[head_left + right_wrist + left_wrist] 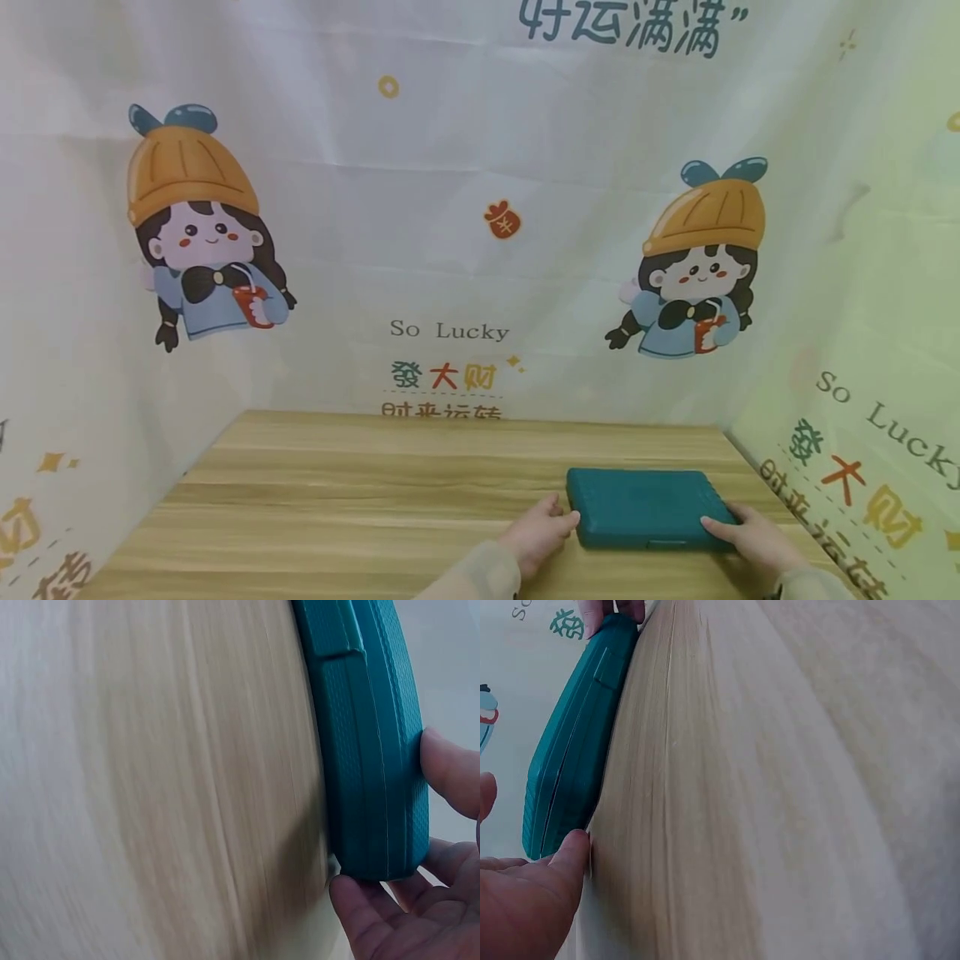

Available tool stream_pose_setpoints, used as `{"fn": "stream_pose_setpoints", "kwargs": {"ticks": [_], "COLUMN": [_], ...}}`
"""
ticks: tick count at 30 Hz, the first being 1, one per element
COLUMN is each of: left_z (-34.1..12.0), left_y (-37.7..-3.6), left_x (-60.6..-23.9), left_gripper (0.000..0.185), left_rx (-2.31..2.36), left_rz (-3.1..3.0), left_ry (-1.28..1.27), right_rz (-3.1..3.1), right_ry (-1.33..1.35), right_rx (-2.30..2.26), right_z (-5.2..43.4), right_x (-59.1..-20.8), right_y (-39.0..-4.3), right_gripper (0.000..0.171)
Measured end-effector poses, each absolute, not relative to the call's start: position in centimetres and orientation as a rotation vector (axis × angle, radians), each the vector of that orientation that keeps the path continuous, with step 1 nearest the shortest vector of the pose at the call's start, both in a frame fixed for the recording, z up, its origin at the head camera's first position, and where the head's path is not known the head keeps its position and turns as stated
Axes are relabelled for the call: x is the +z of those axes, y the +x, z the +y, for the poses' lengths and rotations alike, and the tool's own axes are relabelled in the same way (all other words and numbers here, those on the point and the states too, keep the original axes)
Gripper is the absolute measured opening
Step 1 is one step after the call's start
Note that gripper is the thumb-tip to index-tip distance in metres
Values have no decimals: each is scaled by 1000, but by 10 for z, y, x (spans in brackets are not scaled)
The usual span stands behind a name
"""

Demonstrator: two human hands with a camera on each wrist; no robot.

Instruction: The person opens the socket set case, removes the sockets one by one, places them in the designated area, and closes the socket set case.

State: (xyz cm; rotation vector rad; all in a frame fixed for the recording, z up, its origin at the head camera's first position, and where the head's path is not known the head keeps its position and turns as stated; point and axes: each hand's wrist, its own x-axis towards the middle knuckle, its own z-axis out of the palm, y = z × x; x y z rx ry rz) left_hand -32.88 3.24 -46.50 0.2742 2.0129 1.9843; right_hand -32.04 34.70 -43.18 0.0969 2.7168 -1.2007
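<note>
A flat teal plastic case (pixel 645 507) lies closed on the wooden table (pixel 337 500), near its front right. My left hand (pixel 542 533) holds the case's near left corner; in the left wrist view its thumb (pixel 566 859) presses the case (pixel 570 750) at table level. My right hand (pixel 742 533) grips the near right corner. In the right wrist view a fingertip (pixel 446 765) lies on the lid of the case (pixel 367 750) and the thumb (pixel 360 900) sits under its edge. A latch (pixel 330 630) shows on the front side.
Printed cloth with cartoon girls (pixel 202 233) and lettering walls in the table at the back, left and right. The cloth on the right (pixel 862 467) hangs close to the case. Bare wood (pixel 780 787) stretches to the left of the case.
</note>
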Motion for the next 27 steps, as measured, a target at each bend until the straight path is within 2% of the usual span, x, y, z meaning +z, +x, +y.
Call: {"fn": "stream_pose_setpoints", "kwargs": {"ticks": [9, 13, 27], "left_z": [15, -6, -99], "left_y": [-335, -337, -336], "left_x": [-462, -460, -456], "left_gripper": [49, 46, 59], "left_rx": [1970, 1921, 1832], "left_rz": [2108, 2147, 2219], "left_ry": [167, 105, 85], "right_rz": [2592, 2584, 2523], "right_ry": [50, 46, 6], "right_rx": [-1422, -1448, -1493], "right_z": [316, 298, 225], "right_x": [-432, -431, -432], "right_y": [-326, -324, -331], "right_gripper": [79, 76, 63]}}
